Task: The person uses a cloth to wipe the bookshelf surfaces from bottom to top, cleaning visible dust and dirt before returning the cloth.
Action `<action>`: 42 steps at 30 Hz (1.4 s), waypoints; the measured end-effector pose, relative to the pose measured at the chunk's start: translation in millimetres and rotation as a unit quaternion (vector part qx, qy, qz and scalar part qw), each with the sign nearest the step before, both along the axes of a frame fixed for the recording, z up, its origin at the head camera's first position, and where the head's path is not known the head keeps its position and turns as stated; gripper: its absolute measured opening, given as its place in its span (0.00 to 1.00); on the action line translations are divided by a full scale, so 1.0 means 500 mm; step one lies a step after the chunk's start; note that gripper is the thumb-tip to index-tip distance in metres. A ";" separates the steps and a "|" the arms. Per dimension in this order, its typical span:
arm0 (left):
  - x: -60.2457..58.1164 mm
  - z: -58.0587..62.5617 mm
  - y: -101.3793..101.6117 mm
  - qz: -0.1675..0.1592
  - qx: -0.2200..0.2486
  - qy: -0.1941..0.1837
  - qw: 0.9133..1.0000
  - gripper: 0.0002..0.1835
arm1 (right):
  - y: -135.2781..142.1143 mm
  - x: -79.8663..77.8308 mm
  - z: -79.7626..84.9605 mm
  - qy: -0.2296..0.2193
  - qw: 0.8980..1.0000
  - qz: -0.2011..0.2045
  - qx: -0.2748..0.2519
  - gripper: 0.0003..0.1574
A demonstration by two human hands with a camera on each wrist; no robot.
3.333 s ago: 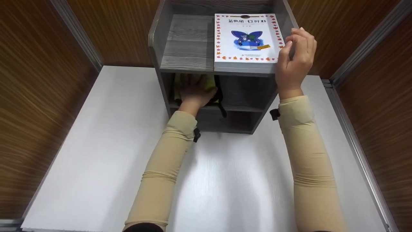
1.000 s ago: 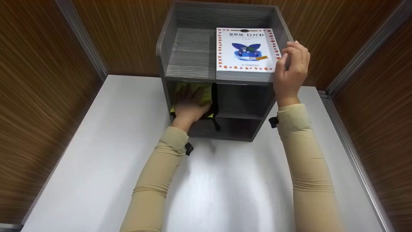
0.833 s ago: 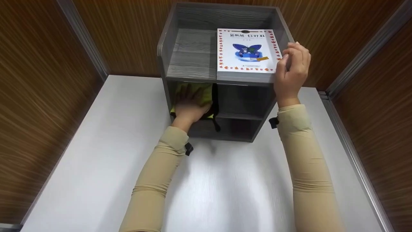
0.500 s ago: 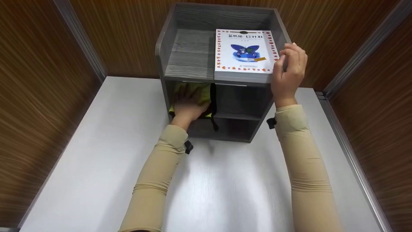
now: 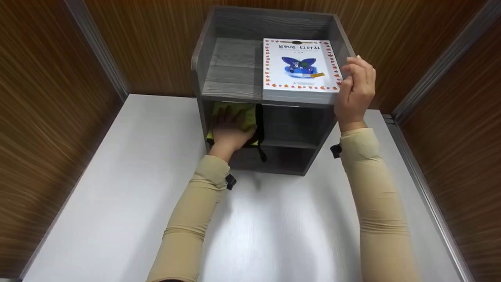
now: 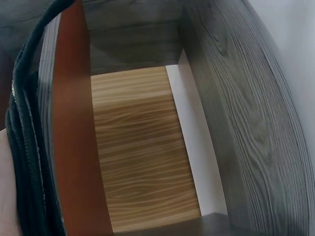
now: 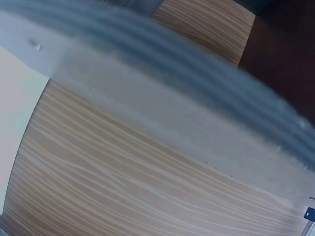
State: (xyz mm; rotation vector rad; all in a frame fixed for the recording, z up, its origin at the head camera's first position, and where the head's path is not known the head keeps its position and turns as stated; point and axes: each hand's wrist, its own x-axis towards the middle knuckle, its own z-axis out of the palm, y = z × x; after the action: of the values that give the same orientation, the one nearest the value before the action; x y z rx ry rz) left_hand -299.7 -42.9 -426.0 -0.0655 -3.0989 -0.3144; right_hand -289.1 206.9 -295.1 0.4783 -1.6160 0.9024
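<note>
A grey wood-grain shelf unit (image 5: 231, 80) stands upright at the back of the white table. My left hand (image 5: 231, 133) reaches into its middle compartment, fingers spread flat on a yellow-green item with black edging (image 5: 248, 115). A black strap (image 5: 262, 153) hangs from that item over the shelf's edge. The item's kind is unclear; the left wrist view shows its dark fabric edge (image 6: 32, 147) beside part of the hand. My right hand (image 5: 357, 92) grips the right side panel near its front, fingers bent over the edge, next to a white butterfly-cover book (image 5: 299, 64).
The book lies flat on the right of the top shelf, against the side panel. Brown wood-grain walls (image 5: 47, 117) enclose the white table (image 5: 254, 227) on the left, back and right. A lower compartment (image 5: 285, 158) sits beneath the middle one.
Since the oldest frame, the whole scene sits lower in view. The yellow-green item and my left hand have shifted slightly left within the compartment. My right hand keeps its place on the panel.
</note>
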 end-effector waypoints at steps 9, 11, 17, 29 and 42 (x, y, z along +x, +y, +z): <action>0.016 -0.004 0.001 0.002 0.013 -0.011 1.000 0.41 | 0.006 -0.008 -0.015 -0.004 1.000 0.006 -0.008 0.15; 0.011 -0.003 -0.003 -0.005 0.018 -0.015 1.000 0.40 | 0.004 -0.008 -0.017 -0.004 1.000 0.005 -0.014 0.15; -0.008 0.001 -0.006 -0.020 0.009 -0.012 1.000 0.39 | 0.005 -0.016 -0.021 -0.008 1.000 -0.006 -0.024 0.15; 0.016 -0.007 -0.005 0.007 -0.009 0.022 1.000 0.40 | 0.000 -0.011 -0.019 0.011 1.000 0.011 -0.020 0.15; 0.036 -0.007 0.008 0.020 0.000 0.047 0.999 0.39 | 0.017 -0.021 -0.015 0.020 1.000 0.019 -0.003 0.15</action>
State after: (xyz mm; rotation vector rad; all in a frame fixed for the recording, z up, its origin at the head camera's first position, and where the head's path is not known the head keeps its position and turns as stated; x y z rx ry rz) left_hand -281.8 -39.1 -429.4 -0.0191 -3.0030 -0.3012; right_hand -299.4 215.2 -302.4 0.5211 -1.5716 0.9201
